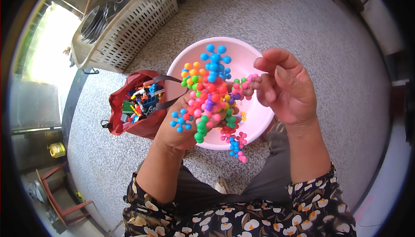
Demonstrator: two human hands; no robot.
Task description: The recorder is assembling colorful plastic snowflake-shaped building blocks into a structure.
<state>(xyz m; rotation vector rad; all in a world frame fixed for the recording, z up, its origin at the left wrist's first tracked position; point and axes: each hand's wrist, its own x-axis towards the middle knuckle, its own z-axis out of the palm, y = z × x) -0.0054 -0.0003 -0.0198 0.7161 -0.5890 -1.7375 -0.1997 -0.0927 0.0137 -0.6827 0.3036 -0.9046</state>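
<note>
A branching cluster of joined plastic ball-connector toy pieces [212, 96] is in my left hand [175, 126], whose fingers are partly hidden behind it. Pink and red balls crowd its middle. Blue pieces stick up at the top, with orange and green at the upper left. A pink and blue branch hangs at the lower right. Beside the cluster's right arm of pink, green and brownish balls is my right hand [287, 88]. Its fingers are loosely curled and apart; I cannot tell whether they touch the end balls. Behind the cluster stands a pink basin [190, 51].
A red bag [149, 122] full of mixed building blocks stands left of the basin. Farther left is a white slotted plastic basket [129, 36] with metal pans in it. A reddish chair frame [49, 193] is at the lower left. The floor [328, 77] is speckled grey.
</note>
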